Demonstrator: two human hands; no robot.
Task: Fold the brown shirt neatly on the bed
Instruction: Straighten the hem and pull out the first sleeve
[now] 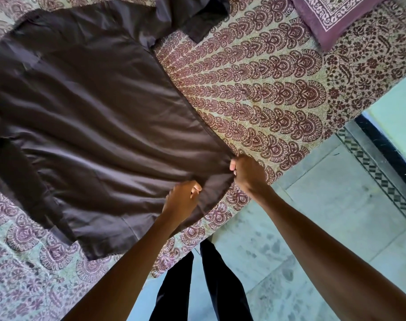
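We see the brown shirt [100, 117] spread wide and mostly flat across the bed [255, 89], lying on the patterned bedspread. Its cloth is dark brown with a slight sheen, and soft creases run across it towards the corner nearest us. One sleeve [192, 17] lies bent near the top of the view. The other sleeve [23, 193] lies along the left side, partly tucked under the body of the shirt. The long straight side edge runs diagonally down to our hands at the edge of the bed.

Our right hand [246, 172] grips the near corner of the shirt, with the fingers curled tight and bunched on the cloth. Our left hand [182, 198] pinches the bottom edge just beside it, thumb against curled fingers, and a short fold of cloth is stretched between the two hands.

A purple printed pillow [331, 17] lies on the bed at the upper right, well apart from the shirt. Below the bed we see a pale tiled floor [324, 205] and dark trouser legs [220, 286].
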